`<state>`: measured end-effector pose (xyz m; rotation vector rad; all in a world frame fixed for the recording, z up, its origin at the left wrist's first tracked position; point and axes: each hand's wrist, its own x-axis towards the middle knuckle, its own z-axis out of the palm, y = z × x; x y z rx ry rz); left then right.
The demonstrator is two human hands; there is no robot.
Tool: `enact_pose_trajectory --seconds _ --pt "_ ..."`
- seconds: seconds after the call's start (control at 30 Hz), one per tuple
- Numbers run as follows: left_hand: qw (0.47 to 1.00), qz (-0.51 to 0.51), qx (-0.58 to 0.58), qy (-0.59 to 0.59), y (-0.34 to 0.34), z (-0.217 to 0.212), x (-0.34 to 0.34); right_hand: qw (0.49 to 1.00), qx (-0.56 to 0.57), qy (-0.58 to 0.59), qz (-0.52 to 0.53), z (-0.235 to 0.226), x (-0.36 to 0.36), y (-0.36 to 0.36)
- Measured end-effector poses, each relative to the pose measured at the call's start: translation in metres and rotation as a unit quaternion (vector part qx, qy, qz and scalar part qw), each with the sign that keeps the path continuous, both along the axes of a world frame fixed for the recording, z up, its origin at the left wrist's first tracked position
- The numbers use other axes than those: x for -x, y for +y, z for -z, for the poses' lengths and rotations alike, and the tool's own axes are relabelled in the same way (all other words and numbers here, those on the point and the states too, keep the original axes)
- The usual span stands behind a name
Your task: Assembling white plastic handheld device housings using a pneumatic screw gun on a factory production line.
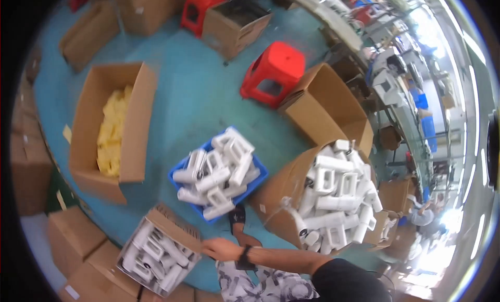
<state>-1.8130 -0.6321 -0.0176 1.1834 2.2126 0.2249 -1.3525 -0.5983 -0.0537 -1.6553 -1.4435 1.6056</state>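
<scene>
At near left, my hand [221,248] touches the carton flap [174,229]; whether it's gripping, I can't tell. Steady pressure should keep the white parts [157,257] inside.

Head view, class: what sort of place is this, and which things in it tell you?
Probably a factory workshop, perhaps for assembly or packing: open cardboard cartons heaped with similar white plastic casings, and long strip lights suggest it.
</scene>
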Motion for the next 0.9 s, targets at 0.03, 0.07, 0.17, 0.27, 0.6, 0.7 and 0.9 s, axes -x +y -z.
enact_pose_trajectory --seconds 0.03,0.07,0.17,0.27,0.6,0.7,0.9 --pt "0.999 0.022 -0.043 0.024 0.017 -0.03 -0.016 0.999 0.004 0.018 0.042 -0.041 -0.029 -0.004" --pt "0.995 0.048 -0.073 0.042 0.027 -0.049 -0.028 0.995 0.021 0.031 0.088 -0.078 -0.058 -0.017" --pt "0.979 0.12 -0.139 0.093 0.061 -0.1 -0.069 0.987 0.043 -0.017 0.154 -0.17 -0.138 -0.048" --pt "0.97 0.051 -0.204 -0.122 0.175 -0.162 -0.156 0.973 0.053 0.028 0.221 -0.222 -0.179 -0.071" --pt "0.866 0.394 -0.223 -0.211 0.512 -0.296 -0.468 0.941 0.105 0.14 0.291 -0.295 -0.304 0.03" --pt "0.825 0.517 -0.104 -0.206 0.581 -0.309 -0.555 0.881 0.131 0.273 0.364 -0.334 -0.321 0.096" --pt "0.731 0.635 0.076 -0.238 0.74 -0.223 -0.704 0.824 0.085 0.343 0.442 -0.367 -0.345 0.306"
